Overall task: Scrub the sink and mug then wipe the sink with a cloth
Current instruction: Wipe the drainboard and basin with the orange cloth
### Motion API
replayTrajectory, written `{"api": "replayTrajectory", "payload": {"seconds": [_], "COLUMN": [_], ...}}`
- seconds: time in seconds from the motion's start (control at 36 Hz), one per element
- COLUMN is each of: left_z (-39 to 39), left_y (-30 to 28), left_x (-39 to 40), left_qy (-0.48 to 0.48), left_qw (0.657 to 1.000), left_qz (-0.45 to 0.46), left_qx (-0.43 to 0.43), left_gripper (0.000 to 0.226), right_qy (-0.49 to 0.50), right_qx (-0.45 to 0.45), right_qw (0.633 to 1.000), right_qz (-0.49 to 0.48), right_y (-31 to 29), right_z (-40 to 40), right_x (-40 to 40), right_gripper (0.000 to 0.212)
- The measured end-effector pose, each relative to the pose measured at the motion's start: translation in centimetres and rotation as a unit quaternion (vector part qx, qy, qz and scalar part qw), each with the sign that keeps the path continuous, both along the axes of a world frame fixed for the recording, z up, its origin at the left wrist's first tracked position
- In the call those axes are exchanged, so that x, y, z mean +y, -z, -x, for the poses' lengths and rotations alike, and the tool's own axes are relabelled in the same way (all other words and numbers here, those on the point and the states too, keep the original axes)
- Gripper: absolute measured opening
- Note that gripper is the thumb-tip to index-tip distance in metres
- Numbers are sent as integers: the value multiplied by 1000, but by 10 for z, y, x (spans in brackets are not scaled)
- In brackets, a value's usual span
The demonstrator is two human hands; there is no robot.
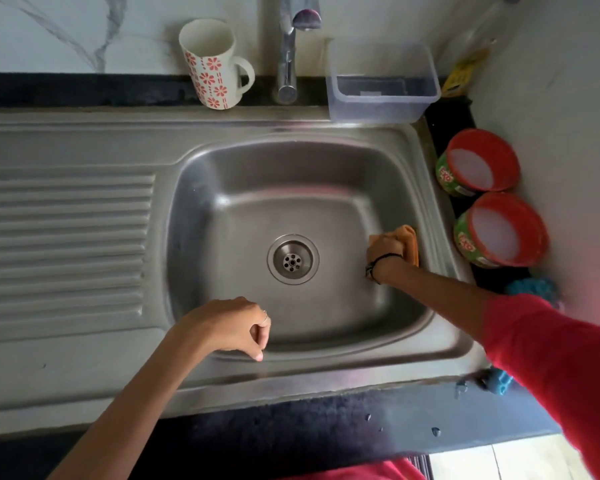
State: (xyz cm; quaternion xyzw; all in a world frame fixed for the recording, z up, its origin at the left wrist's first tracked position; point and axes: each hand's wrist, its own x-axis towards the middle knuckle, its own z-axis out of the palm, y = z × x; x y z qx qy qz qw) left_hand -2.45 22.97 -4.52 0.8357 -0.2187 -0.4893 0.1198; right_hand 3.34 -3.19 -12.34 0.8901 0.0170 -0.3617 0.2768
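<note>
Against the right wall of the steel sink (194,188), the right grip (383,252) presses an orange cloth (409,242) to the metal; its fingers are hidden under the back of the hand, so how tightly they curl on the cloth cannot be told. A dark band circles that wrist, and a red sleeve (551,358) is cut off at the frame's right edge. Left of that grip lies the drain (292,259). Nearer the person, the left grip (234,327) hangs over the sink's front rim, fingers loosely curled and holding nothing, a ring on one finger. Far beyond it, on the back ledge, stands the mug (212,64), white with red flowers, upright, beside the tap (288,64), whose top is cut off. Right of the tap sits a clear plastic tub (381,84). Just right of the right grip, on the dark bench (291,434), two green pots with red rims (482,164) (501,230) lean; their labels are too blurred to read. A blue scrubber (532,289) is partly hidden behind the sleeve
</note>
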Motion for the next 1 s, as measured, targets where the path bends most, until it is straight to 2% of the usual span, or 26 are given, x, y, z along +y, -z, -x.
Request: {"api": "replayTrajectory", "payload": {"seconds": [0.03,0.06,0.08,0.14,0.17,0.19,0.22,0.28,0.31,0.33,0.36,0.39,0.47,0.61,0.69,0.83,0.92,1.0], "left_z": [0,1,2,3,3,4,4,6,6,7,7,8,9,6,1,-7,-10,-16], "left_y": [0,0,0,0,-1,-1,-2,-2,-2,-2,-2,-2,-3,0,2,3,2,1], "left_x": [0,1,1,1,1,2,2,3,4,6,8,10,20,48,66,91,105,118], "left_qy": [1,2,3,5,7,10,14,20,21,23,23,24,29,25,29,5,-38,-76], "left_qw": [1000,1000,1000,1000,1000,999,999,999,998,997,997,996,993,982,975,962,948,942], "left_qz": [2,5,8,12,14,16,19,24,26,29,32,35,41,59,60,74,52,47], "left_qx": [-1,-4,-7,-15,-21,-27,-33,-45,-52,-61,-70,-78,-110,-177,-212,-262,-312,-325], "left_gripper": [12,12,11,11,11,12,12,11,11,11,10,11,13,19,19,20,33,48], "right_qy": [-3,38,75,175,222,239,267,347,357,346,341,351,373,388,406,521,632,700], "right_qx": [19,38,55,100,126,180,248,300,323,300,260,231,211,198,223,174,112,64], "right_qw": [1000,998,994,968,947,937,924,887,876,886,899,899,878,847,826,734,628,530], "right_qz": [-20,-42,-53,-152,-197,-178,-116,-42,-38,-67,-94,-122,-214,-307,-322,-400,-440,-474], "right_y": [2,1,-1,-3,-5,-8,-14,-6,-2,2,2,1,-9,-2,-2,8,9,8], "right_z": [8,17,28,45,48,49,49,44,44,45,45,44,47,53,50,40,33,19], "right_x": [-2,-1,-2,-4,-1,4,8,19,23,27,32,39,68,122,162,224,245,256], "right_gripper": [42,45,40,18,22,22,21,67,76,65,46,38,38,37,36,33,40,40]}}
